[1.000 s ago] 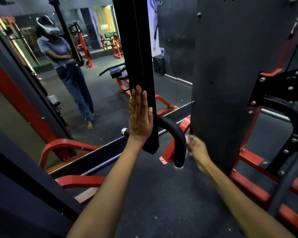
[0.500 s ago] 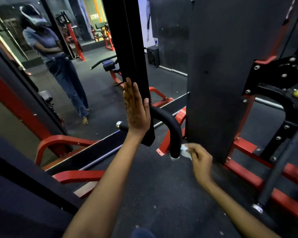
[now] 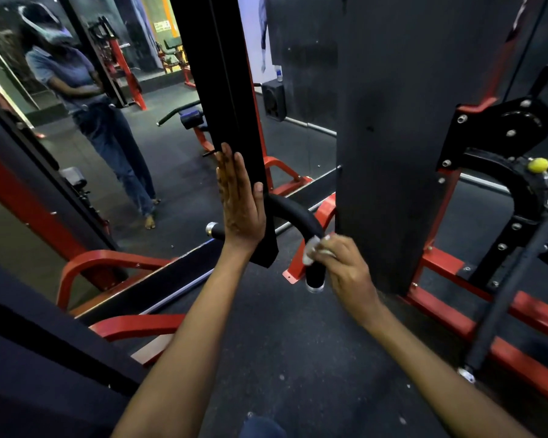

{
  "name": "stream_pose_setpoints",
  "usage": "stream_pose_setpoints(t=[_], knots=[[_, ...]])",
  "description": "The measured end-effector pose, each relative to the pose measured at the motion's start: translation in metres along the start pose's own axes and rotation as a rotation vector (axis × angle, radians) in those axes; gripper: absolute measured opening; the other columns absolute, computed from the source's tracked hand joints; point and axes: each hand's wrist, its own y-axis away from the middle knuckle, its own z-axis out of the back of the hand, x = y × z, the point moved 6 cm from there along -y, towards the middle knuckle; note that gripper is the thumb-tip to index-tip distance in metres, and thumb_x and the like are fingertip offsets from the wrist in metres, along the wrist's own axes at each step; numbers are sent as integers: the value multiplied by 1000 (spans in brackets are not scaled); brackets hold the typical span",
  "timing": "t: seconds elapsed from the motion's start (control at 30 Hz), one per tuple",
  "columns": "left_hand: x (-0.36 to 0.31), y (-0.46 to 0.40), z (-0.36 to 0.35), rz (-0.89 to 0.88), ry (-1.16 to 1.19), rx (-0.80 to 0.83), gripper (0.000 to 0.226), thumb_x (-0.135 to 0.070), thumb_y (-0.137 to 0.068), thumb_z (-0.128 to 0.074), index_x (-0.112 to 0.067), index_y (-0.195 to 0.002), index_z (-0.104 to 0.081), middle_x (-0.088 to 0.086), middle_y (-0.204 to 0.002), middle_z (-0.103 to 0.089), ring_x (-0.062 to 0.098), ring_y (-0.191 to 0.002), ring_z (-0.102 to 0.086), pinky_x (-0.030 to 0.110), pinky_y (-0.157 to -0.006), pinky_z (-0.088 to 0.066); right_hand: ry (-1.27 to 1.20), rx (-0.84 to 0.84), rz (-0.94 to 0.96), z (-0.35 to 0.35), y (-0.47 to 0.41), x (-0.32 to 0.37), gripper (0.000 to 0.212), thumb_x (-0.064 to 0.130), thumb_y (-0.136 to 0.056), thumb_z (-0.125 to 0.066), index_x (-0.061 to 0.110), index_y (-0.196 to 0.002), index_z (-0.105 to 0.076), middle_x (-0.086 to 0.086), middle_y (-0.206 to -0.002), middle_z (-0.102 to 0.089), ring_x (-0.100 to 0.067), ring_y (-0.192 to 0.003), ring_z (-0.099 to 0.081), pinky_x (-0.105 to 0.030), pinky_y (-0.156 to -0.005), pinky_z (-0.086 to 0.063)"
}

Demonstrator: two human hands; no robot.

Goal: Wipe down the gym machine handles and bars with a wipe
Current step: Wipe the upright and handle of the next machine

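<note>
Head view: we wipe the curved handle (image 3: 301, 221) with a white wipe (image 3: 312, 249).
Our right hand (image 3: 345, 267), at 4 o'clock from frame centre, curls its fingers around the wipe on the handle's lower end. Our left hand (image 3: 241, 200) presses flat, fingers straight and together, against the black upright bar (image 3: 225, 90).

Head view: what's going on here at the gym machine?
A person is wiping a gym machine. The right hand pinches a white wipe against the lower part of the curved black handle, just above its metal end cap. The left hand rests flat, fingers straight, against the black upright bar. A mirror on the left reflects the person standing on the dark floor.
</note>
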Motion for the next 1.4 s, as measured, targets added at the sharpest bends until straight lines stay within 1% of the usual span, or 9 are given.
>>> stream_pose_setpoints(t=[0.17, 0.33, 0.5, 0.7, 0.87, 0.97, 1.07, 1.23, 1.4], knots=[[3, 0, -2, 2, 25, -15, 62, -23, -104, -26, -31, -152, 13, -16, -158, 19, 11, -148, 10, 42, -121, -2, 42, -81, -134, 18, -36, 3, 23, 0, -88, -50, -3, -100, -69, -4, -110, -55, -25, -98, -55, -30, -86, -45], [7, 1, -1, -4, 36, 32, 58, -35, -105, -21, -34, -152, 14, -18, -158, 20, 10, -148, 12, 39, -121, 0, 42, 324, 25, -36, -117, 23, 30, -9, -76, -64, 0, -104, -70, -14, -109, -65, -27, -101, -61, -33, -92, -50], [6, 2, 0, -36, 34, -4, 59, -25, -105, -24, -29, -154, 9, -14, -160, 16, 12, -148, 8, 42, -121, -4, -18, 90, 69, 9, -60, 6, 18, -2, -86, -59, -3, -100, -70, -14, -107, -65, -19, -103, -59, -26, -95, -46], [4, 5, -3, 12, 38, -24, 59, -26, -105, -23, -31, -153, 11, -17, -159, 16, 10, -148, 8, 41, -122, -3, -69, -56, -235, 30, -50, -20, 33, -13, -73, -52, 1, -96, -72, -6, -101, -67, -12, -95, -62, -22, -85, -49], [6, 5, -6, 48, 2, 5, 62, -37, -105, -26, -34, -151, 16, -19, -157, 21, 8, -147, 12, 37, -122, -1, -269, 239, -135, -14, -117, 10, 28, -12, -78, -58, -3, -101, -71, -13, -109, -68, -15, -103, -63, -5, -91, -40], [2, 8, -8, 62, 23, -37, 60, -32, -105, -25, -32, -152, 13, -18, -158, 19, 9, -148, 10, 37, -122, -1, -305, -16, -253, -2, -84, -4, 27, -9, -80, -59, 1, -101, -71, -3, -106, -68, 0, -100, -61, -12, -88, -44], [-2, 8, -9, 55, 18, -63, 60, -27, -105, -25, -30, -153, 11, -16, -159, 17, 11, -148, 8, 39, -122, -3, -193, -240, -250, 10, -29, -8, 24, 1, -86, -53, 1, -102, -71, 1, -107, -63, -10, -101, -60, -18, -89, -46], [1, 9, -8, 69, 23, -49, 59, -27, -106, -23, -31, -152, 13, -17, -159, 18, 11, -148, 9, 41, -122, -3, -51, 14, -202, -13, 59, -34, 15, 4, -85, -59, 9, -92, -72, 5, -99, -56, -2, -96, -54, -29, -79, -49], [1, 6, -10, 57, 16, -56, 59, -28, -106, -23, -31, -152, 13, -17, -159, 18, 11, -148, 9, 40, -122, -2, -63, -133, -160, -4, 6, -2, 16, -1, -88, -57, -4, -99, -68, 2, -98, -55, -11, -91, -52, -14, -84, -41]])
